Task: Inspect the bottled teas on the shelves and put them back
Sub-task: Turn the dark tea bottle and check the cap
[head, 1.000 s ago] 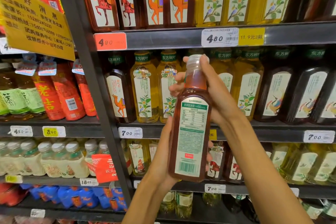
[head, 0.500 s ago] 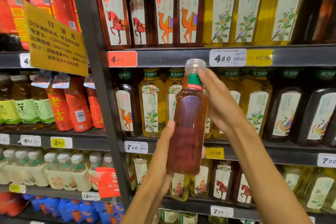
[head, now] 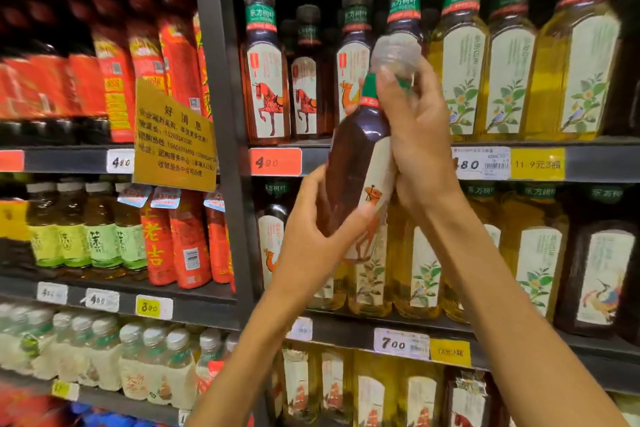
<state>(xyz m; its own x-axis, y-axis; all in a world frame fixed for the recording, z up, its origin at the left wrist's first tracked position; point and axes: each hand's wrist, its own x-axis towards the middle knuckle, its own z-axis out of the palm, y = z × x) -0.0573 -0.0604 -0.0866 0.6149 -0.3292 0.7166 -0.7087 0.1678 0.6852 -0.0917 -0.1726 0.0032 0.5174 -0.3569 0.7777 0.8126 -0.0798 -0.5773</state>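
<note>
I hold a dark brown tea bottle (head: 353, 163) with a clear cap and a camel label, tilted with its top to the right, in front of the shelf edge. My left hand (head: 311, 239) grips its lower body from below. My right hand (head: 415, 135) grips its neck and shoulder just under the cap. The bottle's top reaches up to the upper shelf row, in front of the camel-label bottles (head: 353, 59) standing there.
The upper shelf (head: 588, 163) carries horse-label brown bottles (head: 266, 73) and yellow tea bottles (head: 512, 55). Below stand more yellow and dark bottles (head: 536, 253). A yellow notice sign (head: 175, 139) hangs at the left bay, beside red bottles (head: 180, 239).
The bottle has risen toward the upper shelf and turned, so its camel label now shows on the right side. Both hands stayed on it. The view tilted upward.
</note>
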